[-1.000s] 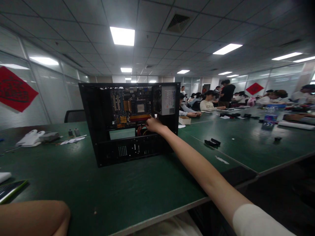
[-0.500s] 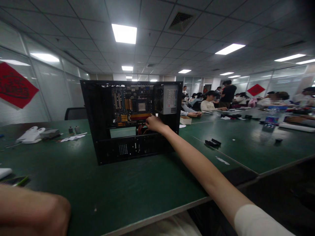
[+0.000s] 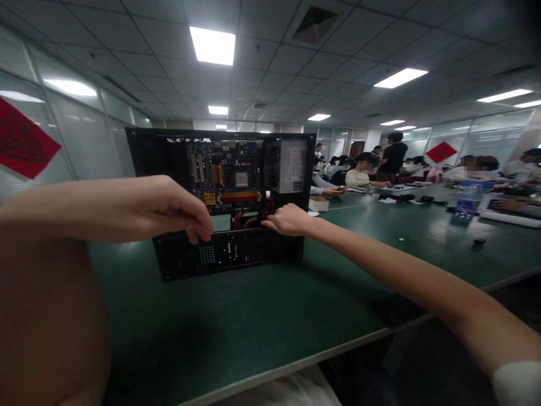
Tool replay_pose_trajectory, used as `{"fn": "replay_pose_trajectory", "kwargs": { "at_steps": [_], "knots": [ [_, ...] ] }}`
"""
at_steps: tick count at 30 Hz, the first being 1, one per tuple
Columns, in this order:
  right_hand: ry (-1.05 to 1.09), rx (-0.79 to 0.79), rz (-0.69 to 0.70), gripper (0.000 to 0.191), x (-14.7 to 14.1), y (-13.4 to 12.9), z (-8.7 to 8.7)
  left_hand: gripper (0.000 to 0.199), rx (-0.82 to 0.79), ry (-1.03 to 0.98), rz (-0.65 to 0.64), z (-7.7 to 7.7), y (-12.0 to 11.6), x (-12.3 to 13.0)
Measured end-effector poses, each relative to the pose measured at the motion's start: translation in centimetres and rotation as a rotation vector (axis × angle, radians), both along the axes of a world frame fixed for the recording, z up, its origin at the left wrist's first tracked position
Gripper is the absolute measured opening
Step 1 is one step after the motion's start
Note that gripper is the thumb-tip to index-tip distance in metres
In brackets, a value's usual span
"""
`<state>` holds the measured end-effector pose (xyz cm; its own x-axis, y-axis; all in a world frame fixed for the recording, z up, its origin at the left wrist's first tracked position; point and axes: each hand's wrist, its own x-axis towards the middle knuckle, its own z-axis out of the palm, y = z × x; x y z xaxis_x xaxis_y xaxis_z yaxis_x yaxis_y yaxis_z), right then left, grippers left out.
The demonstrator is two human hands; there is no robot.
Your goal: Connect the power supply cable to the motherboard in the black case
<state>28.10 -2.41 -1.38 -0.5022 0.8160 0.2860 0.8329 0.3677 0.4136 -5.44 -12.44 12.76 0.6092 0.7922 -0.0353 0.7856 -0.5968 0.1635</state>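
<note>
A black computer case [image 3: 177,256] stands upright on the green table with its side off. Inside show a motherboard [image 3: 228,169], a silver power supply [image 3: 291,166] at upper right and a bundle of coloured cables [image 3: 245,219] below the board. My right hand [image 3: 289,220] is at the case's lower right, its fingers closed on the cables where they run up to the fingertips. My left hand [image 3: 169,211] hovers before the case's lower left, fingers loosely bent downward, with nothing visible in them. It hides part of the case's left side.
The green table [image 3: 236,316] extends to the right, where a small open box [image 3: 319,204], a bottle [image 3: 469,197] and dark parts [image 3: 395,197] lie. Other people [image 3: 361,172] sit along the far side, and one person [image 3: 393,158] stands. The table's front edge [image 3: 321,361] runs close to me.
My left hand has risen from the lower left corner to the front of the case. My right hand has shifted right and slightly down, away from the memory slots.
</note>
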Motion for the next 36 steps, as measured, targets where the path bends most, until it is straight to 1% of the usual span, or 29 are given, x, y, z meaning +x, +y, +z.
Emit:
{"fn": "replay_pose_trajectory", "kwargs": {
  "at_steps": [1, 2, 4, 6, 8, 10, 13, 15, 18, 22, 25, 30, 33, 36],
  "knots": [
    [-0.034, 0.012, 0.002, 0.054, 0.9, -0.4, -0.6, 0.058, -0.034, 0.023, -0.006, 0.2, 0.9, 1.0],
    [-0.051, 0.029, 0.011, 0.051, 1.7, -0.6, -1.3, 0.053, -0.044, 0.048, -0.005, 0.0, 2.1, 1.6],
    [-0.042, 0.074, 0.032, 0.044, 2.6, -0.7, -2.5, 0.051, -0.014, 0.112, 0.026, -1.2, 5.1, 2.3],
    [-0.019, 0.115, 0.042, 0.041, 2.9, -0.6, -3.4, 0.057, -0.003, 0.206, 0.040, -2.9, 8.4, 2.5],
    [-0.015, 0.123, 0.039, 0.041, 2.8, -0.4, -3.8, 0.062, -0.013, 0.300, 0.057, -4.4, 11.6, 2.8],
    [-0.016, 0.119, 0.031, 0.042, 2.5, -0.4, -3.8, 0.061, -0.037, 0.366, 0.077, -5.6, 13.9, 3.3],
    [-0.010, 0.110, 0.008, 0.043, 2.3, -0.6, -3.6, 0.061, -0.077, 0.402, 0.037, -6.5, 15.6, 3.9],
    [0.005, 0.105, -0.007, 0.044, 2.3, -0.8, -3.5, 0.064, -0.076, 0.395, 0.032, -6.6, 15.9, 4.1],
    [0.018, 0.097, -0.024, 0.043, 2.2, -1.0, -3.4, 0.068, -0.055, 0.365, 0.057, -6.4, 15.4, 4.0],
    [-0.005, 0.085, -0.046, 0.043, 1.7, -1.2, -3.4, 0.061, -0.009, 0.337, 0.074, -6.1, 14.2, 4.0],
    [-0.005, 0.075, -0.068, 0.045, 0.7, -1.5, -3.3, 0.059, 0.038, 0.310, 0.100, -6.1, 14.1, 3.7],
    [-0.009, 0.054, -0.093, 0.049, -2.7, -2.5, -3.0, 0.059, 0.065, 0.240, 0.159, -6.7, 14.5, 2.8],
    [0.044, 0.037, -0.093, 0.048, -5.5, -3.1, -2.5, 0.065, 0.112, 0.109, 0.122, -7.0, 13.9, 2.3],
    [0.124, -0.014, -0.070, 0.047, -8.5, -3.3, -2.0, 0.069, 0.141, 0.050, 0.106, -6.8, 13.5, 2.2]
  ]
}}
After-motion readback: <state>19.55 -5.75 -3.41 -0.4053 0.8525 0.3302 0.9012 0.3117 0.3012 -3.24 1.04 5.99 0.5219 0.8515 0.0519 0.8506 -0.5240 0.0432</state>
